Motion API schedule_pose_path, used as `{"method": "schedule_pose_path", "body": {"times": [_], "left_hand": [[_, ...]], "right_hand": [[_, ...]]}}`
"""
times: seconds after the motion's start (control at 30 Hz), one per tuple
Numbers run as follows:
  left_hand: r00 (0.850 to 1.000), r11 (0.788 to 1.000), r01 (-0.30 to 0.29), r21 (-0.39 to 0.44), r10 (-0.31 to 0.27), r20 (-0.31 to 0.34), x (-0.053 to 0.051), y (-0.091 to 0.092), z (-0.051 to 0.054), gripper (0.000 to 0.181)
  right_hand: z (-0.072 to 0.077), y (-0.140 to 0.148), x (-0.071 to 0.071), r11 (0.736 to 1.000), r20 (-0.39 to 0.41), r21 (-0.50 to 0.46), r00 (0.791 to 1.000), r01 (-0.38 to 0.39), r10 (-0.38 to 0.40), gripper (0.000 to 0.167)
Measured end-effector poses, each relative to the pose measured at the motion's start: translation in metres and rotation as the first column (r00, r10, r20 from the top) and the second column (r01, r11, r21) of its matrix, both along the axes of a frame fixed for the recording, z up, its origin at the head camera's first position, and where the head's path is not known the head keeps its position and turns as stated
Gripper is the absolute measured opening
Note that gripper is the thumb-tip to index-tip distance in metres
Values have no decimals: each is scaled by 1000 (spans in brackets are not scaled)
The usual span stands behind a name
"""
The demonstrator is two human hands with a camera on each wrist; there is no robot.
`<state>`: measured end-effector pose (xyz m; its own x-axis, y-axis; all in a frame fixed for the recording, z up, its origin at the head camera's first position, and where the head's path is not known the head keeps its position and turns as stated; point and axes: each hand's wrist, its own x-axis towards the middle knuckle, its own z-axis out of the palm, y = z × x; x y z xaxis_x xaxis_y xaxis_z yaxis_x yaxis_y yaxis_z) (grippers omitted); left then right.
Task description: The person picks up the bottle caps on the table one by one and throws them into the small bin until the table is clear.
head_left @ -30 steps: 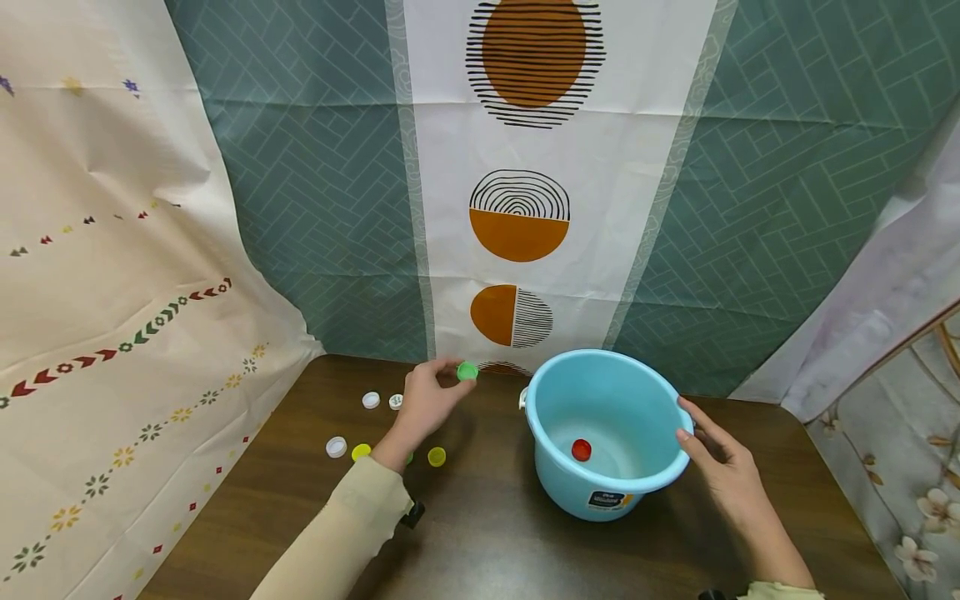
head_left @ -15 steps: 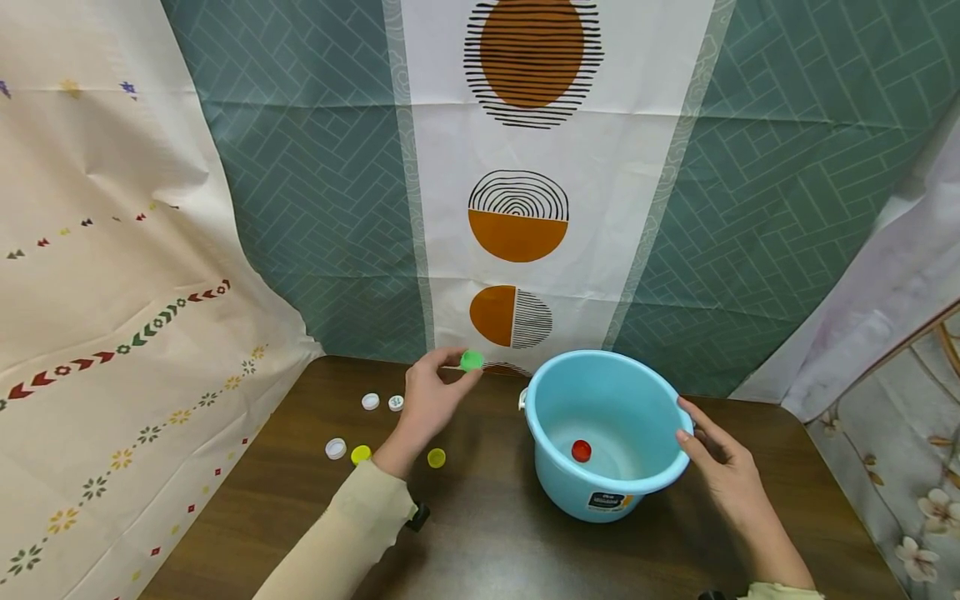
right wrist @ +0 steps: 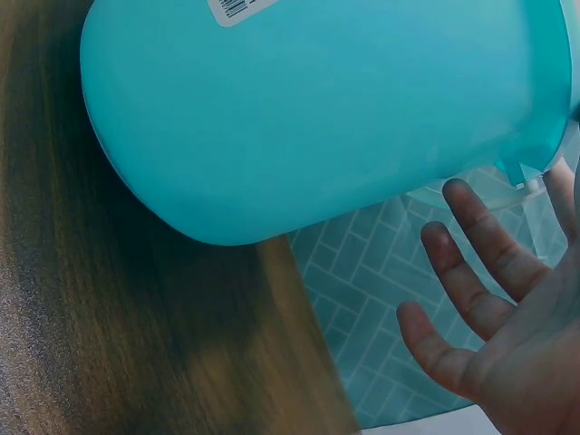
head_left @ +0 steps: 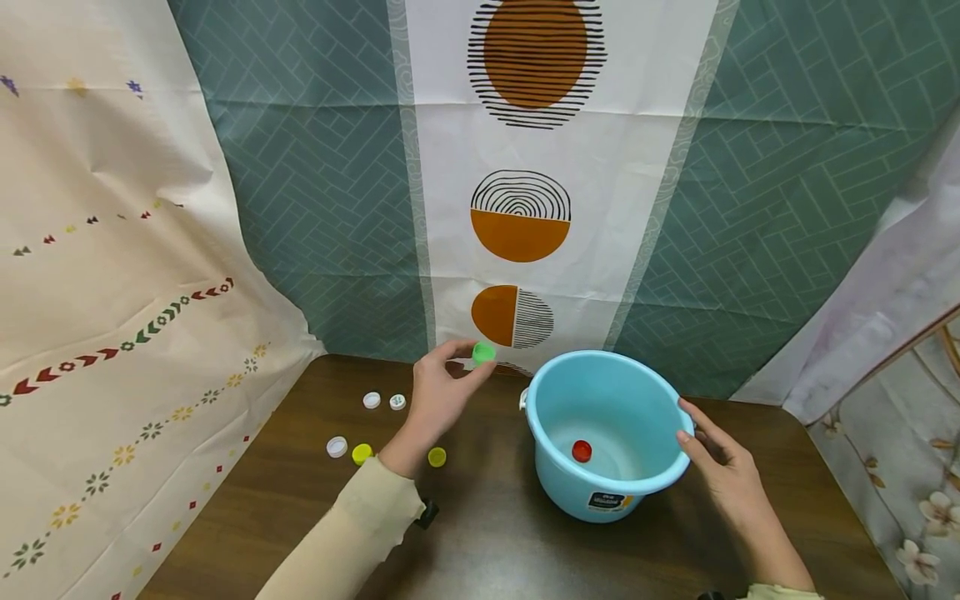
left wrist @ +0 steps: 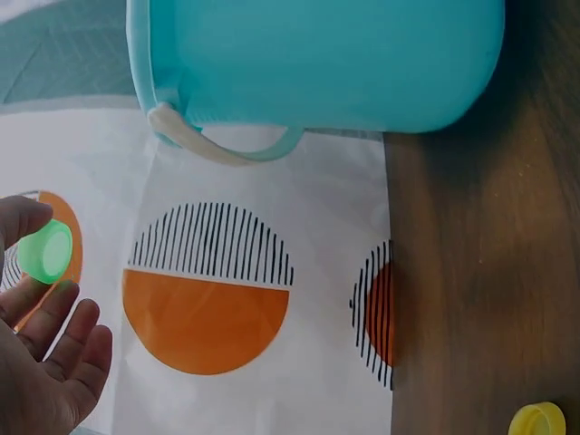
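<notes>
My left hand (head_left: 438, 392) pinches a light green bottle cap (head_left: 483, 353) between thumb and fingers, raised above the table left of the bucket. The left wrist view shows the same green cap (left wrist: 47, 252) at the fingertips, the other fingers loosely bent. A light blue bucket (head_left: 570, 487) stands upright on the table with a red cap (head_left: 581, 451) on its inside bottom. At the bucket's right side, my right hand (head_left: 723, 467) holds the rim with thumb and index finger. In the right wrist view, the other fingers (right wrist: 467, 281) spread beside the outer wall.
On the brown wooden table (head_left: 480, 542) lie white caps (head_left: 337, 447) and yellow caps (head_left: 437, 457), left of the bucket and around my left forearm. A patterned cloth (head_left: 345, 208) hangs behind the table's back edge. A white handle joint (head_left: 523, 398) sticks out at the bucket's left.
My left hand has lifted the green cap a little higher and moved it slightly right, toward the bucket. The right hand, the bucket and the red cap have stayed put.
</notes>
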<state>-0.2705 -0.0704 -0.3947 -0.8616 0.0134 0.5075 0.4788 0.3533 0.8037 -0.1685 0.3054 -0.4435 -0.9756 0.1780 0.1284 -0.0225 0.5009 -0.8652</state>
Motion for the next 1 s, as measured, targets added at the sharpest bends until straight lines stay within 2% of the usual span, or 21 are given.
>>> {"method": "schedule_pose_path", "body": {"times": [0.23, 0.57, 1.0], "left_hand": [[1000, 1000, 5, 2, -5, -13, 4, 7, 7, 35], [999, 997, 37, 67, -37, -5, 7, 20, 15, 31], [995, 994, 90, 61, -86, -56, 5, 43, 25, 29]], "right_hand": [[0, 0, 0, 1000, -9, -3, 1000, -2, 2, 50], [1, 1, 1, 1000, -18, -19, 1000, -14, 14, 50], [0, 1, 1, 1000, -11, 1, 1000, -9, 9, 50]]}}
